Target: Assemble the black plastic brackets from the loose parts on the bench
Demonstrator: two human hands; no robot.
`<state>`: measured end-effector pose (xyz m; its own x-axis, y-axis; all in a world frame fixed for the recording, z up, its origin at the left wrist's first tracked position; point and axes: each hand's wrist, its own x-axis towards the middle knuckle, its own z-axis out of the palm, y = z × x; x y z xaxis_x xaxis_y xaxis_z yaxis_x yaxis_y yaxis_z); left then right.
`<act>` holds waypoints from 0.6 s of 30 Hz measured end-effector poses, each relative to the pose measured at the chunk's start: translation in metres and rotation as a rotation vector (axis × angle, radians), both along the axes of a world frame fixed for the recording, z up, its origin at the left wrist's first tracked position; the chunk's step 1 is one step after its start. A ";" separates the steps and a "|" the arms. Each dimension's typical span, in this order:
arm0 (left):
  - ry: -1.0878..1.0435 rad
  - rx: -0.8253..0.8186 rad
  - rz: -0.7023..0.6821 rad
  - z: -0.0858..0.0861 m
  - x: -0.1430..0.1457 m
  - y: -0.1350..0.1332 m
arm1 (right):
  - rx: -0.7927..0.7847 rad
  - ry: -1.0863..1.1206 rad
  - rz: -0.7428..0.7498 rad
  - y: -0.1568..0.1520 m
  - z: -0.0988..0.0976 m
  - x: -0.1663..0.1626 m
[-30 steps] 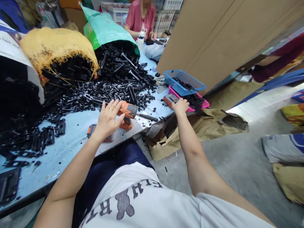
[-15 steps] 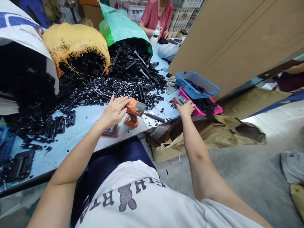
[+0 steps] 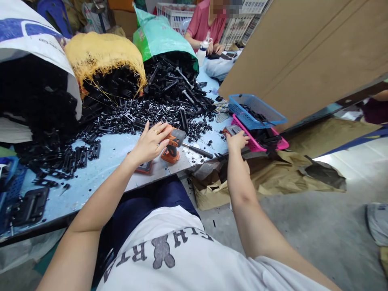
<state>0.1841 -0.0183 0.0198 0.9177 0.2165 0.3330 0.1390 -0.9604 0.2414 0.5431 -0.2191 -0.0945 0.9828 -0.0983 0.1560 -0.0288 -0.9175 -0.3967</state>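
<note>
My left hand [image 3: 150, 141] rests on the back of an orange and grey cordless drill [image 3: 174, 142] that lies on the light blue table [image 3: 109, 155], its long bit [image 3: 198, 150] pointing right. The fingers are spread loosely over the drill body. My right hand [image 3: 237, 140] reaches to the table's right end and closes on a small grey and orange battery pack [image 3: 230, 129] beside a pink basket [image 3: 251, 141]. A second orange-edged pack [image 3: 144, 166] lies under my left wrist.
A heap of black plastic parts [image 3: 145, 111] spills from yellow [image 3: 104, 54], green [image 3: 160, 36] and white [image 3: 30, 36] sacks. A blue basket [image 3: 256, 110] sits above the pink one. A big cardboard sheet [image 3: 303, 52] leans at right. Another person [image 3: 207, 28] sits at the far end.
The view has shifted a little, so everything sits further right. My left hand has settled onto the drill. My right hand stays at the battery pack by the pink basket.
</note>
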 end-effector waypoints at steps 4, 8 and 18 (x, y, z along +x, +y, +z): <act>0.018 0.003 0.003 -0.001 -0.001 -0.002 | -0.013 -0.109 -0.011 0.004 -0.004 -0.014; 0.006 0.010 -0.034 -0.004 0.003 -0.014 | 0.024 -0.109 0.181 0.014 -0.003 -0.034; -0.014 -0.025 -0.022 -0.003 0.006 -0.022 | -0.662 -0.087 1.013 0.020 0.040 0.049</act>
<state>0.1901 -0.0404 0.0164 0.9177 0.2046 0.3405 0.1141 -0.9568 0.2674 0.5922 -0.1989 -0.0546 0.5518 0.8327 -0.0458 0.8229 -0.5348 0.1922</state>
